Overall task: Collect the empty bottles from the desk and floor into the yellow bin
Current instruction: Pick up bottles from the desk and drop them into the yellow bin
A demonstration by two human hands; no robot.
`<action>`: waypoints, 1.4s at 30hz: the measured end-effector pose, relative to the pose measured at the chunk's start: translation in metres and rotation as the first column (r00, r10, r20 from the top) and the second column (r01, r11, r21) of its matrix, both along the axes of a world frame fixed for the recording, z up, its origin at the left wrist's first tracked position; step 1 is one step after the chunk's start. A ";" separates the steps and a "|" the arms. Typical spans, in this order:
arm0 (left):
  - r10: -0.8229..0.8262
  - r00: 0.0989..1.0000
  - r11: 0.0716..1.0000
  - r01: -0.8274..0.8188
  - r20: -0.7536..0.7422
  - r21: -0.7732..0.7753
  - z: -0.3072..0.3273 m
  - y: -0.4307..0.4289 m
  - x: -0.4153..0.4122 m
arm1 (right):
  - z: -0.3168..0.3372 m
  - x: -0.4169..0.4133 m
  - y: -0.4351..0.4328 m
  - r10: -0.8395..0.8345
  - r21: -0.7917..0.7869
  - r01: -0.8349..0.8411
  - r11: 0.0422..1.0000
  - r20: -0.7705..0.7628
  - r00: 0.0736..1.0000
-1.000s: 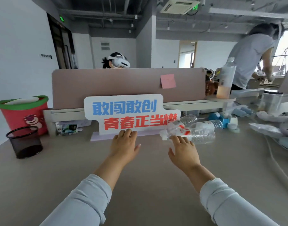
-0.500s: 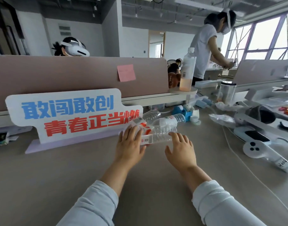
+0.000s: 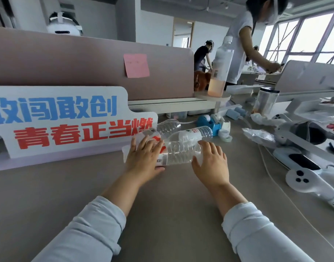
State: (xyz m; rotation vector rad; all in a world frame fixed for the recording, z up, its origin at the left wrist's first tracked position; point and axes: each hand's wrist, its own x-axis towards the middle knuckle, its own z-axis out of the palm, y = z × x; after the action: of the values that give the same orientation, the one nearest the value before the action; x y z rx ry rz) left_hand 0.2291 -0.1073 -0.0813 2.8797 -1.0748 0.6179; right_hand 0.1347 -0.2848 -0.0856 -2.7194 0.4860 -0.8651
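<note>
Three empty clear plastic bottles lie together on the grey desk [image 3: 172, 205], just right of a white sign. The nearest bottle [image 3: 178, 154] lies crosswise with a red and white label. My left hand [image 3: 143, 157] covers its neck end, fingers draped over the top and thumb along the near side. At its base end, my right hand [image 3: 211, 164] has straight fingers and a thumb touching the base. Behind it lie a white-labelled bottle [image 3: 193, 134] and a third bottle [image 3: 168, 125]. No yellow bin is in view.
The white sign [image 3: 67, 120] and a pink partition [image 3: 86, 69] stand behind the bottles. A tall bottle with orange liquid [image 3: 220, 72] stands on a shelf. To the right lie a blue tape dispenser [image 3: 207, 122], a white controller [image 3: 310, 181], a cable [image 3: 272, 178] and a person [image 3: 243, 44].
Both hands have reached forward to the nearest bottle. The left hand now wraps over its neck end and the right hand has come up against its base. The view has moved closer.
</note>
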 end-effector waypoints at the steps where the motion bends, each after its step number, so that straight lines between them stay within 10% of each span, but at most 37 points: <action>1: 0.008 1.000 1.000 -0.008 -0.003 0.008 0.001 0.000 -0.001 | 0.000 0.003 -0.002 0.000 0.001 0.000 1.000 0.019 1.000; 8: 0.039 0.997 0.967 -0.022 0.063 -0.253 0.027 0.010 -0.005 | 0.001 0.020 -0.017 -0.085 0.012 0.085 0.996 0.259 0.962; 23: 0.157 0.987 0.899 -0.138 0.012 -0.416 0.043 0.029 0.008 | 0.000 0.087 -0.009 0.079 -0.144 -0.123 0.982 -0.282 0.956; 33: 0.164 0.986 0.894 -0.135 0.033 -0.427 0.050 0.035 0.006 | 0.001 0.077 -0.005 0.007 -0.231 -0.074 0.970 -0.279 0.960; 42: 0.204 0.978 0.840 -0.151 0.044 -0.521 0.072 0.084 -0.023 | 0.013 0.031 0.057 0.181 -0.258 -0.125 0.958 0.205 0.962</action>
State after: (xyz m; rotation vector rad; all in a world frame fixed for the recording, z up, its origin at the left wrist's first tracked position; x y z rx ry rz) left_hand 0.2058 -0.0234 -0.0097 2.5013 -0.5296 0.9034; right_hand 0.1657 -0.2279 -0.0724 -2.7737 0.1242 -1.2451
